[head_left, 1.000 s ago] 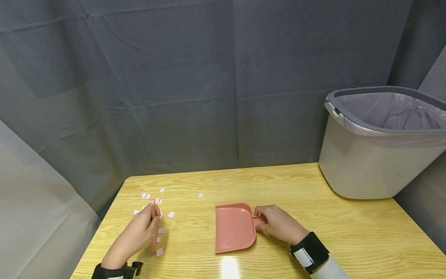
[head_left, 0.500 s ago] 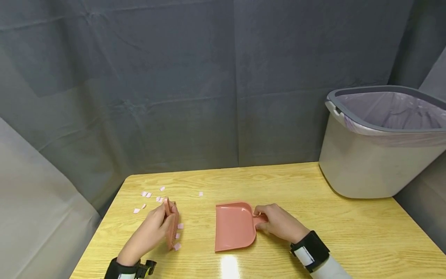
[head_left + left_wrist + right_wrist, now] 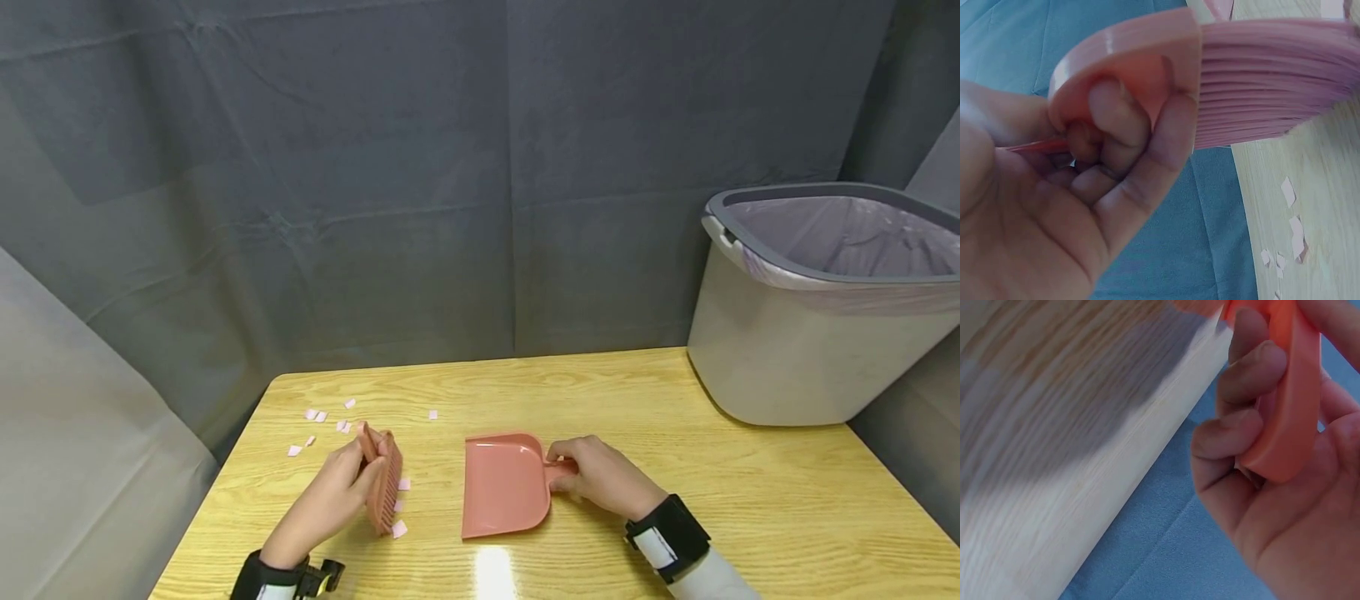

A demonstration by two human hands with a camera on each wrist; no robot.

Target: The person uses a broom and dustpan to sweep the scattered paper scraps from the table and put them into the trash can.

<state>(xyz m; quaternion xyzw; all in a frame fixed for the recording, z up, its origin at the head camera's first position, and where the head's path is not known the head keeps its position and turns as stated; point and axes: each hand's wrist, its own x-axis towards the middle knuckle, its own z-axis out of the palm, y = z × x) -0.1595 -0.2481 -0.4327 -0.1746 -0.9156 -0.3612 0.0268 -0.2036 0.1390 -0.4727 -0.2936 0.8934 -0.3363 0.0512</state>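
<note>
My left hand [image 3: 341, 492] grips a pink hand brush [image 3: 388, 483] by its handle, fingers curled through the handle's opening in the left wrist view. The pink bristles [image 3: 1272, 75] point right, toward the dustpan. A few small pink paper pieces [image 3: 400, 529] lie along the bristle side. My right hand [image 3: 603, 477] holds the handle of a pink dustpan [image 3: 504, 487], which lies on the table with its straight edge facing left. In the right wrist view, the fingers wrap round the orange-looking handle [image 3: 1288, 406]. The pan's inside shows no paper.
Several more paper pieces [image 3: 316, 416] are scattered at the table's back left, and a single piece [image 3: 432, 414] lies farther right. A grey-rimmed bin [image 3: 795, 350] with a liner stands at the back right of the wooden table [image 3: 600, 392]. Grey cloth [image 3: 390, 208] hangs behind.
My left hand has moved the brush to the right and tilted it, and several paper pieces have shifted right with it. My right hand and the dustpan stay in place.
</note>
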